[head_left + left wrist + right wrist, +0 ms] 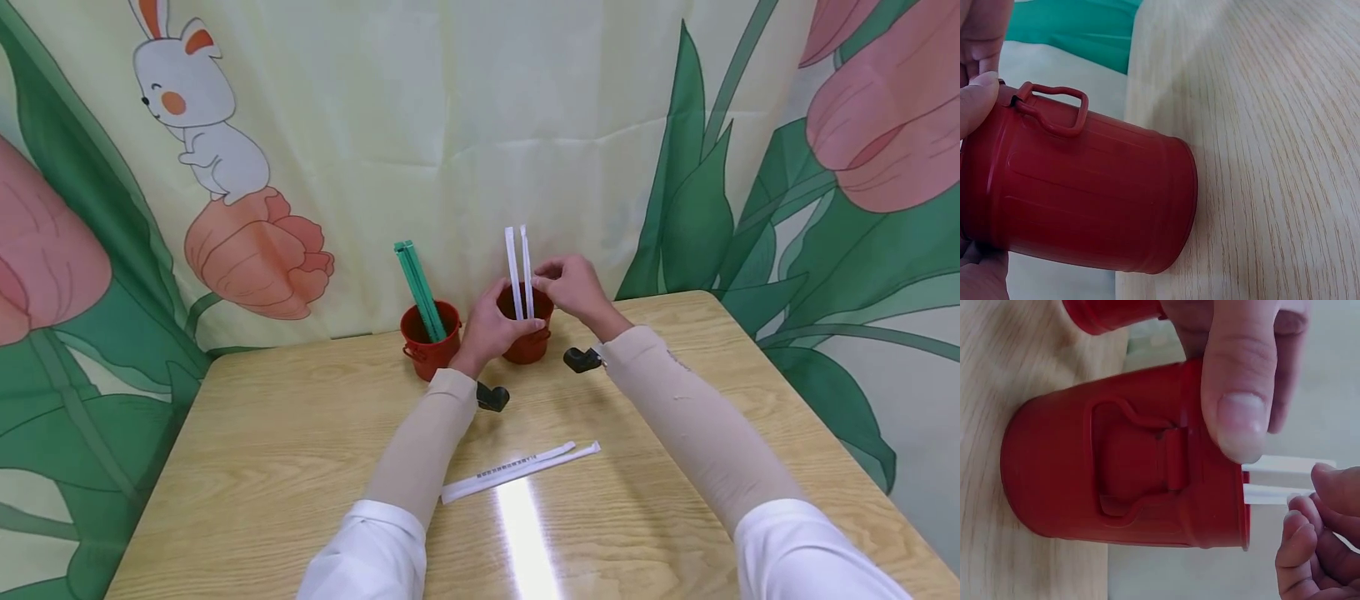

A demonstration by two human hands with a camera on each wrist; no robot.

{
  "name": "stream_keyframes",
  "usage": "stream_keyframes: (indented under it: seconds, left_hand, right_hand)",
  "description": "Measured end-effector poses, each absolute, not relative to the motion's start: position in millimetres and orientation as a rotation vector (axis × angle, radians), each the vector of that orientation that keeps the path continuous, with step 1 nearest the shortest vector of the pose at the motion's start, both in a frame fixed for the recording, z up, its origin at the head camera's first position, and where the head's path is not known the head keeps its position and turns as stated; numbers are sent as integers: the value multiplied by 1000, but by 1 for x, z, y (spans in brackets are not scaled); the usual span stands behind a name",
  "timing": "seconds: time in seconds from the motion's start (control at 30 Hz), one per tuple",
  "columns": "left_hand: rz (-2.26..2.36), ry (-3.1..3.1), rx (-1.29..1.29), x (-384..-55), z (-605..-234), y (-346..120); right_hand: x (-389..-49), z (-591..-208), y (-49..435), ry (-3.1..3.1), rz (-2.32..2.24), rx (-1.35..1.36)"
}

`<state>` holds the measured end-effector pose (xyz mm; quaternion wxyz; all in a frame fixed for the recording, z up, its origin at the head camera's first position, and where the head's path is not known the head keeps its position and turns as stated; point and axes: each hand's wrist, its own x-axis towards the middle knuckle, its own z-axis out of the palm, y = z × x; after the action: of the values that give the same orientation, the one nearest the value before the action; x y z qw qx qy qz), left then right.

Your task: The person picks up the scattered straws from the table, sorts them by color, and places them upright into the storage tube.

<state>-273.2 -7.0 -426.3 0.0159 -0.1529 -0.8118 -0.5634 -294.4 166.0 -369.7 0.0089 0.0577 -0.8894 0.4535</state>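
Note:
My left hand (495,332) grips the rim of the right-hand red bucket (527,348), thumb on the near side. Two white paper-wrapped straws (513,271) stand upright in that bucket, their upper ends above the rim. With thumb and fingertips curled, my right hand (576,287) pinches the right one of these straws just above the rim. The right wrist view shows those fingertips (1300,540) at the white straw, and the left thumb (1241,419) lies over the bucket's edge. A wire handle (1060,112) hangs on the bucket's side in the left wrist view.
Left of my left hand stands a second red bucket (431,358) with several green-wrapped straws (420,287) leaning in it. Two more white wrapped straws (517,473) lie on the wooden table (300,467) between my forearms. A printed curtain (420,125) hangs behind the table.

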Motion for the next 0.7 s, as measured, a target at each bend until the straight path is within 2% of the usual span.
stream_keyframes:
  seconds: [0.33,0.7]
  left_hand:
    - [-1710,-2554,-464,-277,-426,-8]
    - [-1656,-2568,-451,-273,-425,-8]
  right_hand:
    - [-270,-373,172,-2727,1502,298]
    - [-194,-403,171,-2715,1803,444]
